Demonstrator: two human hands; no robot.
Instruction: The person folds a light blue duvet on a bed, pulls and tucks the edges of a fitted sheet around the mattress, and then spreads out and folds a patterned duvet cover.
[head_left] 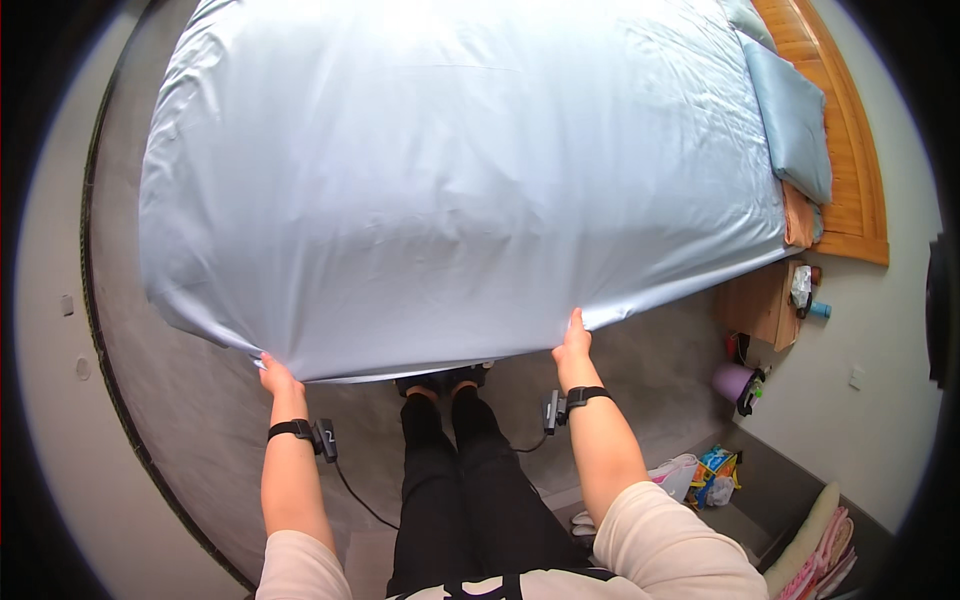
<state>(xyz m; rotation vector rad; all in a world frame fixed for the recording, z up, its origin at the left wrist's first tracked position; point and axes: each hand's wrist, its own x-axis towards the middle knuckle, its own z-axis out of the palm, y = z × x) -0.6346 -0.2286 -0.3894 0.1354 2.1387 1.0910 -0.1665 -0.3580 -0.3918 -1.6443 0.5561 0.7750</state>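
A pale blue, shiny bed sheet covers the bed and reaches down to its near edge. My left hand is closed on the sheet's edge near the left corner, where the cloth bunches into small folds. Farther right, my right hand grips the same edge, thumb up. Between the two hands the hem runs fairly straight, just above my feet. Fine wrinkles cross the sheet at the far left and near the pillow end. The fingers under the cloth are hidden.
A blue pillow leans by the wooden headboard. A wooden nightstand stands beside the bed, with a purple bin below. Bags and folded bedding lie lower right. Cables hang from both wrist straps.
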